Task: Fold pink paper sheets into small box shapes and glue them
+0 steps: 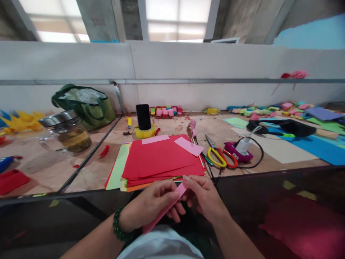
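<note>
A pink paper strip (161,214) slants between my two hands, just off the table's front edge. My left hand (155,201), with a green bead bracelet (118,225) at the wrist, pinches it near the middle. At its upper end the thumb and fingers of my right hand (205,196) are closed on it. Some of the fingers are hidden behind the strip. Just beyond my hands lies a stack of red paper (161,158), with two more pink strips on top, one at the back (155,139) and one at the right (189,146).
Scissors (221,156) with yellow and red handles lie right of the stack, beside a purple power socket (238,153). A phone (143,117) stands on a yellow tape roll (145,132). At left are a glass mug (71,133) and a green bag (93,109). Coloured paper (283,145) covers the right side.
</note>
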### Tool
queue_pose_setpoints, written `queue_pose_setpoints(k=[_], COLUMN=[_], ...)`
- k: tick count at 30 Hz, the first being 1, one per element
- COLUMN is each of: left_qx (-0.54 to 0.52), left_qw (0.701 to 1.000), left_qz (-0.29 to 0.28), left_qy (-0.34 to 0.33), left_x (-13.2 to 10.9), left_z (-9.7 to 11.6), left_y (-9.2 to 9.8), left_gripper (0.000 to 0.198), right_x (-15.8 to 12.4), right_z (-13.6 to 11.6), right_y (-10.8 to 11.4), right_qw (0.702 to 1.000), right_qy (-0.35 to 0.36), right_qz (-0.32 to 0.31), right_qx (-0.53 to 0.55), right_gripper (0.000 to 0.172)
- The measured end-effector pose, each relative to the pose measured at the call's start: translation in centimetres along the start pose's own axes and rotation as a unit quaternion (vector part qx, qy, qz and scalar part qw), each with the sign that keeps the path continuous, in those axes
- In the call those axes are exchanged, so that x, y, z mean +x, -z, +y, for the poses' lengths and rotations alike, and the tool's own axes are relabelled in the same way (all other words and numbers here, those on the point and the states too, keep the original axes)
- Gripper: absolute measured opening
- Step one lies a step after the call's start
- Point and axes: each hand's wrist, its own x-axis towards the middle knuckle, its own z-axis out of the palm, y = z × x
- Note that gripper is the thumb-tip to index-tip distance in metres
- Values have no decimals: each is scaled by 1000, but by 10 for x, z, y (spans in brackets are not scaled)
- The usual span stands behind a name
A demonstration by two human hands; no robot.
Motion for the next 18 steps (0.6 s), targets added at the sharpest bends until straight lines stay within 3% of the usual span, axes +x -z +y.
queue_pose_setpoints(k=[3,6,8,10,12,14,16,18], left_qx=[15,31,28,-3,-55,-115,-176,-220], left_qw=[1000,998,996,996,995,990,982,973], left_qz=[24,62,77,86,89,81,70,64], left_qy=[-4,10,21,18,7,-2,-5,-8], left_x=[6,11,13,15,18,24,29,35], left_z=[-3,-4,-2,4,11,17,21,21], left_y=[3,6,10,15,20,25,28,31], left_gripper=[38,42,44,44,42,37,33,31], right_x=[-3,-3,4,18,34,51,66,78], right_z=[-1,-5,-10,-14,-19,-22,-25,-26], right_y=[1,18,43,74,103,126,140,149], right_qw=[988,950,909,834,750,682,644,635], right_qy=[67,135,168,173,115,-10,-120,-172], right_qz=[-6,37,118,196,236,211,178,160], right_qx=[-138,-279,-364,-486,-607,-700,-734,-736], right_gripper=[41,28,27,27,28,29,31,34])
